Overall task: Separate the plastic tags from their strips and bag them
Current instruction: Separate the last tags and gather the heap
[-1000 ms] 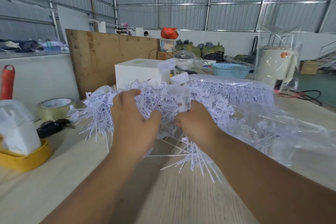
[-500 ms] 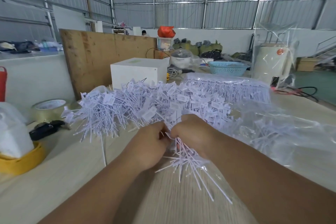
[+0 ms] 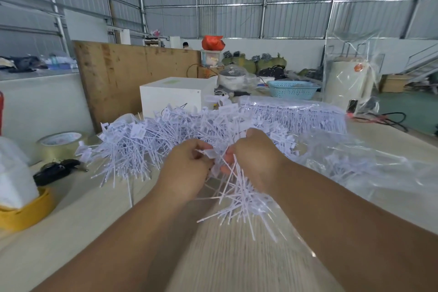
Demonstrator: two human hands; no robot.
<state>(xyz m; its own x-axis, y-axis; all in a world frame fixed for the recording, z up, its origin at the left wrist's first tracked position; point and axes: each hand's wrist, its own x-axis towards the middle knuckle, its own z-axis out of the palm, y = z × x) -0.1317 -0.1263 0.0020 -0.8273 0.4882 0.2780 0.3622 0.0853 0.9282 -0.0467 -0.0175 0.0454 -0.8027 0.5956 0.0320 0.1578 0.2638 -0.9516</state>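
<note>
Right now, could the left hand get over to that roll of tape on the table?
Probably yes, but not freely: the left hand grips white tags, and the tag pile lies between it and the tape roll. It would likely need to let go first.

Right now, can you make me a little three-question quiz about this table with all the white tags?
1. True or false: the left hand pinches a white tag.
2. Which sits left of the tag pile? A) tape roll B) blue basket
3. Fill in: the right hand grips a ___ of tags.

Key: 1 true; 2 A; 3 bunch.
</note>
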